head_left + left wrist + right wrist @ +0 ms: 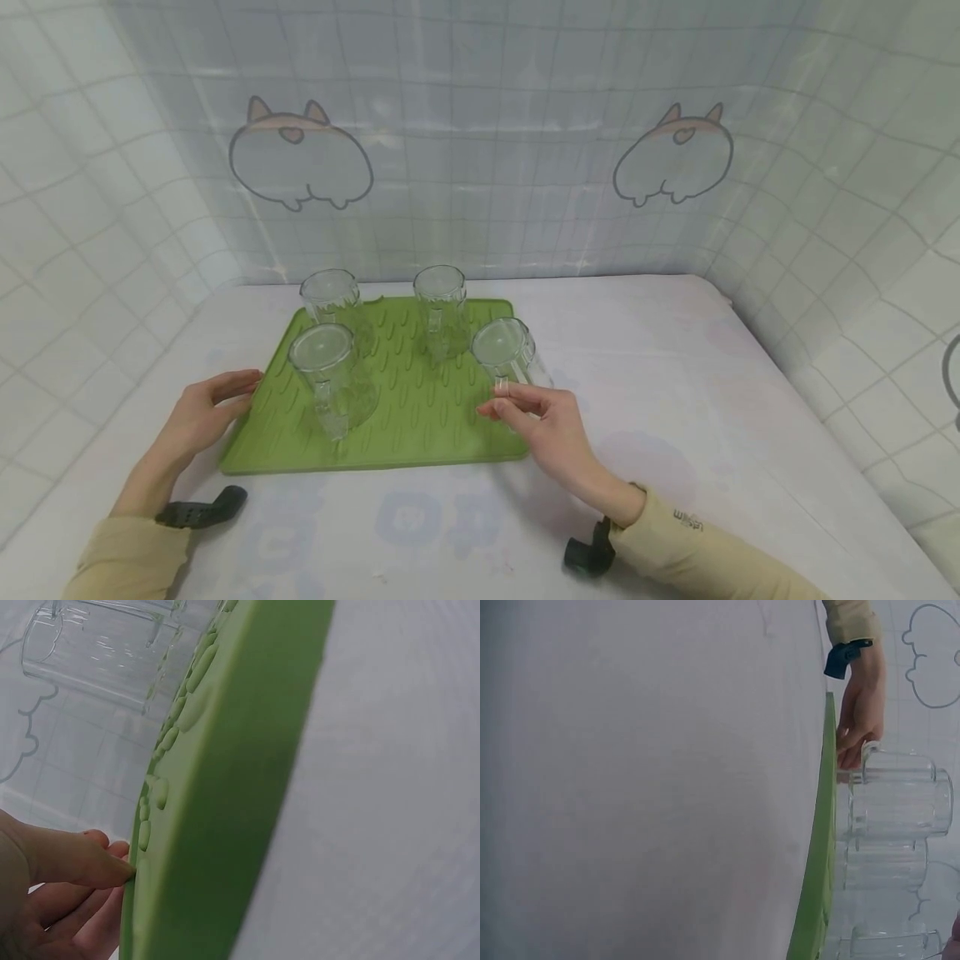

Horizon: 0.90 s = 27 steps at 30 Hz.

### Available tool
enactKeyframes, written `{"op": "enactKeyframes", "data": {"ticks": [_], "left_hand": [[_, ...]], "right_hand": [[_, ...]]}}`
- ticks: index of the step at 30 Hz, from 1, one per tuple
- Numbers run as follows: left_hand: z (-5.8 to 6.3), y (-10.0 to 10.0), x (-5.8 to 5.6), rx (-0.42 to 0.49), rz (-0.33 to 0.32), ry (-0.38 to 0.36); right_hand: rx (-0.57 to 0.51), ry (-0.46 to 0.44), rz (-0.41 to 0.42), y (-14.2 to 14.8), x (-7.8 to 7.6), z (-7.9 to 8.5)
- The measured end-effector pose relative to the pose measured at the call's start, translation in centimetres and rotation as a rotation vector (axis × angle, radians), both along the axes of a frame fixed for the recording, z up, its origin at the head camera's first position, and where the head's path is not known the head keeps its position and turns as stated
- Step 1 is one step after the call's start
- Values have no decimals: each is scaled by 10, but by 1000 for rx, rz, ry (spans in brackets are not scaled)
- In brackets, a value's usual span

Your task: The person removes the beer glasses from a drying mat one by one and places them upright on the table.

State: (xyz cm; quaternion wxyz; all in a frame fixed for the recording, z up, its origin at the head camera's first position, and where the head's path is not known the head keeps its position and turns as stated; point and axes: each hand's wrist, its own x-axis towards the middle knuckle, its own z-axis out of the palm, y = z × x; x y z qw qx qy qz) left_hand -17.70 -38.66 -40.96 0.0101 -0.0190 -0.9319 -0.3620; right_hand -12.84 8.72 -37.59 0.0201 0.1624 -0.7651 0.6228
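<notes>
A green ridged mat [416, 433] lies on the table with several clear glass mugs on it. My left hand [204, 417] touches the mat's left edge, its fingers loosely extended and the thumb [105, 871] against the rim in the left wrist view. At the mat's right side, my right hand [551, 433] pinches the handle of a glass mug [506, 343] between thumb and fingers. Another mug [324, 348] stands at the front left. Behind it is a back-left mug [332, 292], and a further mug [441, 292] stands at the back centre.
The white table cover [660, 367] has faint printed shapes and extends right of the mat. Tile-patterned sheeting [487, 183] surrounds the table at the back and both sides. A dark wrist device [591, 552] sits below the right sleeve; another [202, 508] is on the left wrist.
</notes>
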Motion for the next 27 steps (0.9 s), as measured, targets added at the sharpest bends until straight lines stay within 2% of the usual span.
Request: {"op": "enactKeyframes", "data": {"ticks": [7,13,17,23,27], "left_hand": [[0,2,-2,-30,9,31],[8,5,-2,-61,63,138],[23,18,0,-4,126,199],[50,45,3,82,249,315],[65,63,7,106,271,362]], "right_hand": [[38,30,-13,3,-1,3],[43,68,-5,4,-2,5],[41,71,-2,4,-2,7],[38,52,-2,4,-2,9],[33,46,-4,5,-2,9]]}}
